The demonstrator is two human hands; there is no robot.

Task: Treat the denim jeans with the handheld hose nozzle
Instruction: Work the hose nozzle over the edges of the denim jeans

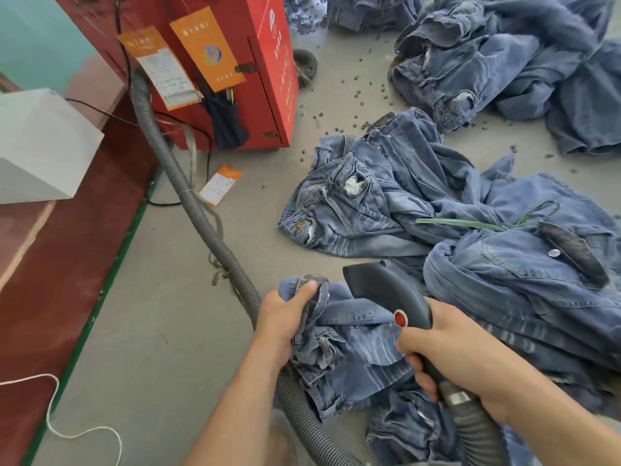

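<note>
The left hand [285, 311] grips a bunched fold of the denim jeans [349, 351] lying on the grey floor [174, 331] close in front of the person, thumb pressed on top of the cloth. The right hand [447, 351] is curled round the handle of the black hose nozzle [386, 290], whose wide mouth hangs just above the held jeans; a red button [400, 319] sits on the nozzle beside the thumb. A grey ribbed hose [188, 196] runs from the nozzle back across the floor to a red machine [262, 72] hung with orange tags [206, 48]. More jeans lie in heaps [504, 230] to the right, with small dark specks scattered on the floor around them.
</note>
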